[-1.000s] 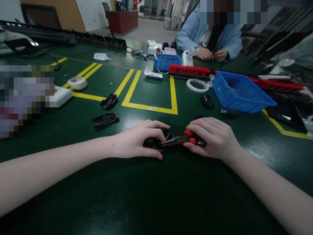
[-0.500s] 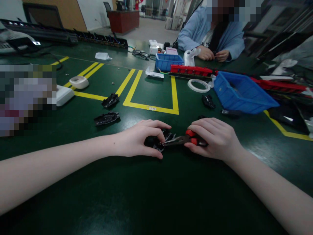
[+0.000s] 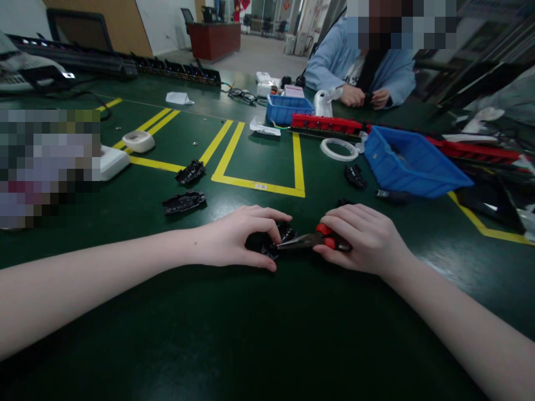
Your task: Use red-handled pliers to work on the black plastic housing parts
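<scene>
My left hand [image 3: 251, 236] curls around a small black plastic part [image 3: 270, 248] on the green table, its fingers and thumb hiding much of it. In my right hand [image 3: 361, 239] is a pair of needle-nose pliers [image 3: 305, 240] with red and black handles. The long jaws reach left to the black part, close by my left fingertips; whether they grip anything is too small to tell. Left of my hands lie two other black plastic parts, one nearer [image 3: 184, 202] and one farther [image 3: 191, 172]. Beyond my right hand sits another black part [image 3: 355, 175].
A blue bin [image 3: 418, 167] and a roll of white tape [image 3: 339, 149] stand at the right. Farther back are a smaller blue bin [image 3: 289, 109] and a long red strip [image 3: 326, 123]. Yellow tape [image 3: 259, 186] marks the table. Across it sits a person in a blue top [image 3: 330, 61].
The view has shifted slightly. My left hand stays on the black part, and the pliers keep their place with the jaws at it.
</scene>
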The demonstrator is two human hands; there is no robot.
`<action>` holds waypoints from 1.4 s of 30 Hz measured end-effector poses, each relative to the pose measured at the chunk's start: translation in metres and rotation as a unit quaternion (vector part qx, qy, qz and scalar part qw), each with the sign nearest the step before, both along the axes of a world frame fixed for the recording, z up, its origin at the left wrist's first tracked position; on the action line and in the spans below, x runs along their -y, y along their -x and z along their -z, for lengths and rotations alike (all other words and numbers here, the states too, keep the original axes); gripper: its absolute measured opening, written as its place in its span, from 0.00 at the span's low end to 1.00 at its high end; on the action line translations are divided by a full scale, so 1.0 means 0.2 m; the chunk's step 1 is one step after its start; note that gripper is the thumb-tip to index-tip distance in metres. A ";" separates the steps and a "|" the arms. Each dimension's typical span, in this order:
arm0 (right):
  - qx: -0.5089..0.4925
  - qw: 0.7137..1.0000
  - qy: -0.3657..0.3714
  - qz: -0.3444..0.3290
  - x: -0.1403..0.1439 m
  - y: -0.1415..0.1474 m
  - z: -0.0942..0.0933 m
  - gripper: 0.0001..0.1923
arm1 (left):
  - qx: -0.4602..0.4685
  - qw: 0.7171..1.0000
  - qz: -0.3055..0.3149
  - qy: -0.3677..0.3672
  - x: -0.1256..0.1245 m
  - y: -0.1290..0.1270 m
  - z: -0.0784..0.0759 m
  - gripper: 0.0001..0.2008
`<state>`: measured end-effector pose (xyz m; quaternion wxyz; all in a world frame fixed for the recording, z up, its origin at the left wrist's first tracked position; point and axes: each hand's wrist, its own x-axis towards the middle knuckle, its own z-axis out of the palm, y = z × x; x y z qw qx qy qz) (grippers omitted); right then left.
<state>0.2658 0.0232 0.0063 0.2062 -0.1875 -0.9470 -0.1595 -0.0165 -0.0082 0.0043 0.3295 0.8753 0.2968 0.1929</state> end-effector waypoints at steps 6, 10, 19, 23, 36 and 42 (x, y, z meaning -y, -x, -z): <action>-0.003 1.000 0.009 -0.003 0.00 -0.01 0.00 0.15 | 0.020 1.000 -0.001 0.002 0.01 0.00 -0.01 0.12; -0.004 1.000 0.007 -0.001 0.00 -0.01 0.00 0.15 | 0.040 0.999 0.000 0.012 0.01 0.00 0.00 0.10; 0.003 1.000 0.000 0.003 0.00 -0.02 -0.01 0.16 | 0.065 0.998 0.004 0.024 0.00 0.00 0.01 0.11; 0.018 1.000 0.003 0.011 0.00 -0.03 -0.01 0.17 | 0.057 0.998 0.011 0.033 0.00 0.01 0.00 0.11; 0.029 0.998 0.041 0.037 0.01 -0.01 -0.02 0.20 | 0.051 0.998 0.020 0.037 -0.02 0.02 0.00 0.10; 0.026 0.998 0.041 0.051 0.04 0.01 -0.02 0.18 | 0.050 0.998 0.031 0.028 -0.02 0.02 -0.01 0.10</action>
